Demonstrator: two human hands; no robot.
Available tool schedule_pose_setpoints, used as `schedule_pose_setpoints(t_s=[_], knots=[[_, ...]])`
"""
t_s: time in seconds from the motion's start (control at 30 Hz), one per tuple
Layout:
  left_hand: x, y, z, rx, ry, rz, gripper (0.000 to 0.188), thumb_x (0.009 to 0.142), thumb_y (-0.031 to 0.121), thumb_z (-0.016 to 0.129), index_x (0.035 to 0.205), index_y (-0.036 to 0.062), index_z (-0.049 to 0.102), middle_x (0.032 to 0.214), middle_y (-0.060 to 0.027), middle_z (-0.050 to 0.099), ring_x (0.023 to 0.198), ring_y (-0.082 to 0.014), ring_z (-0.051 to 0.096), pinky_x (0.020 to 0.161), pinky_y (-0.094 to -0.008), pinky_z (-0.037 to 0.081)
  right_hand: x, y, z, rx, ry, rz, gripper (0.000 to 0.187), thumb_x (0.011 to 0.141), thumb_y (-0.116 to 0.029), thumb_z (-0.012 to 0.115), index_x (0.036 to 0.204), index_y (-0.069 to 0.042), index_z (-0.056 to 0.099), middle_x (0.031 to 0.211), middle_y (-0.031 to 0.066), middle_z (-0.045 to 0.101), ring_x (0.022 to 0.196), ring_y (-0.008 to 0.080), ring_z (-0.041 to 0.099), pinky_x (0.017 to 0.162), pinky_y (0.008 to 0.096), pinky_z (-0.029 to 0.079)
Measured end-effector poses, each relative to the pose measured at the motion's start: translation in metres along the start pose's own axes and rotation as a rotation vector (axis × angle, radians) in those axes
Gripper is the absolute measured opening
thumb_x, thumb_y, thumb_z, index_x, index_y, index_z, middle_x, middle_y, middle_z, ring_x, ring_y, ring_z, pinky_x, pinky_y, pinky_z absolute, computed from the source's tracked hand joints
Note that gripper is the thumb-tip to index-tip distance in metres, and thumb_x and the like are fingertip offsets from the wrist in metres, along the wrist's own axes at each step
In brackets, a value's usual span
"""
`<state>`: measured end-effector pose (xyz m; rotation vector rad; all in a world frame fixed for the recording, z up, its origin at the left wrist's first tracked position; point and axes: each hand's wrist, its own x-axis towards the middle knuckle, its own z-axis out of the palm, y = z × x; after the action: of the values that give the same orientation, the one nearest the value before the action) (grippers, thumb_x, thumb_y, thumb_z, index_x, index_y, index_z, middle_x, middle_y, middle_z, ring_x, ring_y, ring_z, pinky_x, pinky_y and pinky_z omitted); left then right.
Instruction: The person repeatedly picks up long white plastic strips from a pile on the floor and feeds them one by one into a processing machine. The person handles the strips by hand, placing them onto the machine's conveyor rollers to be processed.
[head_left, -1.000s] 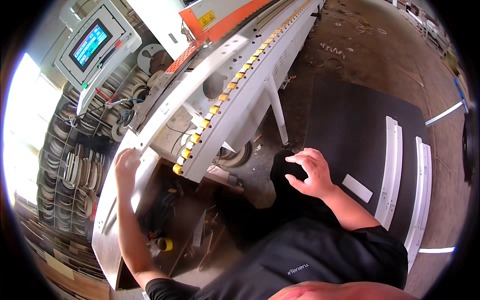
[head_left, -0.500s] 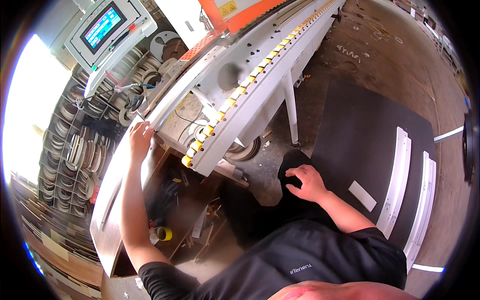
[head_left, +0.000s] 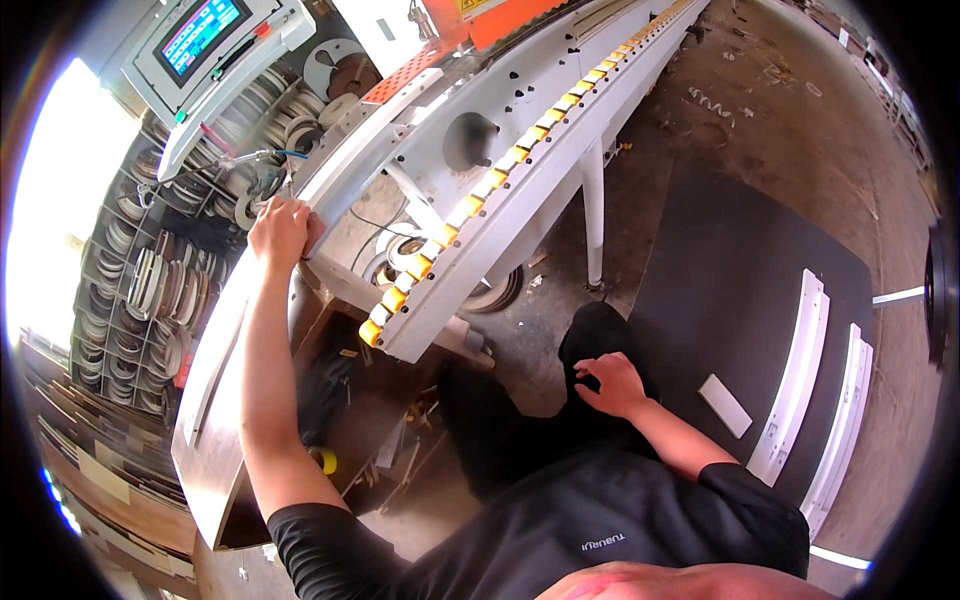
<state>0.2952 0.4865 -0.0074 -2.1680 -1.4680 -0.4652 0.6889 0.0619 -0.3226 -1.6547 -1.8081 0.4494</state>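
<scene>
At the near end of the white roller machine (head_left: pixel 545 165), my left hand (head_left: pixel 280 232) is closed, its fingers curled down beside the machine's pale guide rail (head_left: pixel 350 165). Whatever lies under those fingers is hidden. My left arm reaches over a wooden-sided bench (head_left: pixel 215 430) with a long, narrow white strip (head_left: pixel 207 385) on its top. Over my right knee, my right hand (head_left: pixel 614 385) holds nothing; its fingers are loosely bent and apart. To its right, a short white piece (head_left: pixel 725 405) lies on a dark board (head_left: pixel 735 290).
Long white strips (head_left: pixel 795 375) also lie on the dark board. Yellow-and-white rollers (head_left: pixel 470 207) line the machine's edge. At upper left are a control screen (head_left: pixel 203 42) and racks of edge-band rolls (head_left: pixel 150 290). A machine leg (head_left: pixel 593 220) stands on the floor.
My left hand has moved slightly forward, and its fingers are more curled. My right hand has lowered slightly, its fingers closer together. The view has shifted a little.
</scene>
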Motion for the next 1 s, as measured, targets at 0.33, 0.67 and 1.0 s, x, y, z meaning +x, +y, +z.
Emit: schedule_pose_setpoints(t_s=[0.33, 0.67, 1.0], knots=[[0.011, 0.003, -0.006, 0.009, -0.093, -0.057, 0.030, 0.101, 0.039, 0.065, 0.114, 0.0199, 0.083, 0.123, -0.0037, 0.076, 0.116, -0.0314, 0.074, 0.094, -0.0491, 0.059, 0.011, -0.002, 0.001, 0.001, -0.012, 0.030, 0.032, 0.090, -0.029, 0.081, 0.118, -0.018, 0.074, 0.098, -0.0029, 0.078, 0.097, 0.0254, 0.072, 0.094, 0.0427, 0.051], [0.005, -0.010, 0.024, -0.054, 0.045, 0.005, 0.032, 0.102, 0.039, 0.065, 0.120, 0.0191, 0.082, 0.128, -0.0055, 0.075, 0.124, -0.0317, 0.068, 0.103, -0.0466, 0.056, 0.012, 0.006, 0.004, -0.004, 0.000, 0.057, 0.032, 0.091, -0.030, 0.081, 0.119, -0.019, 0.073, 0.098, -0.0037, 0.078, 0.097, 0.0243, 0.072, 0.094, 0.0417, 0.051], [0.014, -0.007, 0.020, -0.038, -0.030, -0.027, 0.034, 0.102, 0.040, 0.066, 0.124, 0.0187, 0.081, 0.128, -0.0027, 0.076, 0.123, -0.0278, 0.071, 0.101, -0.0453, 0.056, 0.019, 0.007, 0.002, 0.010, 0.004, 0.056, 0.029, 0.090, -0.031, 0.081, 0.116, -0.020, 0.073, 0.094, -0.0053, 0.077, 0.092, 0.0233, 0.071, 0.089, 0.0416, 0.050]])
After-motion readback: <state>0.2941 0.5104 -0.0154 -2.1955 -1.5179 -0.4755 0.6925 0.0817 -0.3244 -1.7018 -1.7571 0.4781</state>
